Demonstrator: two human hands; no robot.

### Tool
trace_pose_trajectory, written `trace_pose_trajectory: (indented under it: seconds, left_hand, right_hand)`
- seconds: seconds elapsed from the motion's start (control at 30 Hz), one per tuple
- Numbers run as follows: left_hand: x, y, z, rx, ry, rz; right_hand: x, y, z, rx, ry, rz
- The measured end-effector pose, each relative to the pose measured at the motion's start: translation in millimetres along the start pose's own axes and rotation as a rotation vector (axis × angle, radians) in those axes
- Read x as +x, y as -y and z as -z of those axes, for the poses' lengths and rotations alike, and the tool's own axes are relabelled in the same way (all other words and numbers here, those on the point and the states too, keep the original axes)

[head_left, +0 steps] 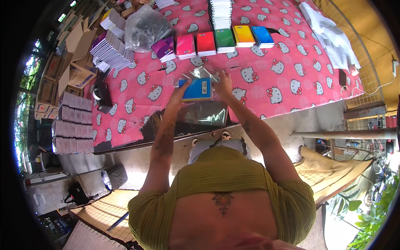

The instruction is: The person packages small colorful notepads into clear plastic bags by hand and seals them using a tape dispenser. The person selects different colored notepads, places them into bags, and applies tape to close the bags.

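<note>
A small stack of spiral notebooks with a blue cover on top (197,88) lies before me near the front of the table. My left hand (181,93) is closed round its left side, the thumb on the blue cover. At its right edge, my right hand (223,84) has its fingers bent on clear shiny plastic (199,72), which shows along the far edge of the stack. The right fingertips are slightly blurred. More clear plastic (208,114) lies under and in front of the notebooks, over a dark patch at the table edge.
Beyond stand stacks of purple (163,49), pink (185,46), red (206,43), green (225,40), yellow (243,36) and blue notebooks (262,36) in a row. A crumpled plastic bag (148,29), a tape dispenser (101,93), bundled notebooks (73,125) and cardboard boxes (81,71) are left.
</note>
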State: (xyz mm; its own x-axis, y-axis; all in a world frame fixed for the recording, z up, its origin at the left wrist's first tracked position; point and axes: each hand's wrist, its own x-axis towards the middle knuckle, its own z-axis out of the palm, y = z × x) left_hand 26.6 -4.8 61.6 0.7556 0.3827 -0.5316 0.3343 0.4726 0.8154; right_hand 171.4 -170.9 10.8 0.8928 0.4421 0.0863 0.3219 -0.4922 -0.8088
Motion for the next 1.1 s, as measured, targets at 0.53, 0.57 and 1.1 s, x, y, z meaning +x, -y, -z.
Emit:
trace_pose_trajectory:
  seconds: [0.53, 0.57, 1.1]
  left_hand:
    - [-20, 12, -34, -0.106, -0.017, -0.078]
    - [-19, 12, -47, -0.104, -0.025, -0.073]
    - [27, 43, -131, 0.656, -0.247, -0.113]
  right_hand:
    - [52, -85, 122, 0.245, 0.012, -0.058]
    - [50, -96, 125, 0.176, 0.04, -0.082]
    - [-46, -103, 137, -0.632, 0.374, 0.296]
